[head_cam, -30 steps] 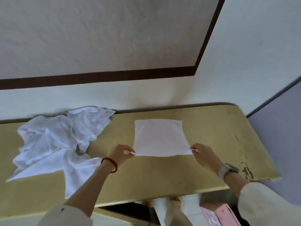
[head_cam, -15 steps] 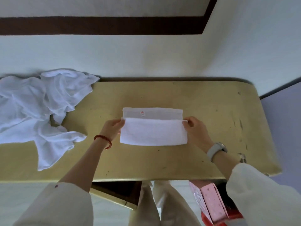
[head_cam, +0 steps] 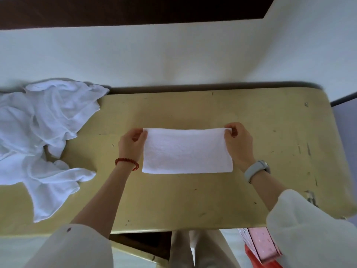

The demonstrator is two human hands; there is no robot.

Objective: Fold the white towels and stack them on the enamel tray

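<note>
Pinching the two far corners of a white terry towel folded into a flat rectangle (head_cam: 186,150), one corner to each hand. Left hand (head_cam: 131,145) at the far left corner, fingers (head_cam: 138,132) curled over the edge with the thumb underneath, a red beaded bracelet (head_cam: 127,163) round the wrist. Right hand (head_cam: 238,142) at the far right corner, fingers (head_cam: 230,128) bent round the fold and gripping it, a pale grey wristwatch (head_cam: 257,170) on the wrist. Lying flat near the middle of a worn yellow-olive counter (head_cam: 193,200), long side running left to right, near edge folded smooth and straight, far edge slightly lifted between the two grips. Heaped at the left end of the counter, well apart from the folded towel, a crumpled pile of thin white towels (head_cam: 40,136), one loose tail trailing toward the near edge. Marked with scratches and dark flecks across the counter surface, chipped at the right near corner. Backed by a pale wall (head_cam: 173,59) with a dark brown band (head_cam: 125,10) along the top. Covering both forearms near the lower edge, loose cream sleeves (head_cam: 309,235). Showing below the counter's near edge on the right, a pink box (head_cam: 264,242) above something red, partly hidden. No enamel tray to be made out anywhere in this view.
</note>
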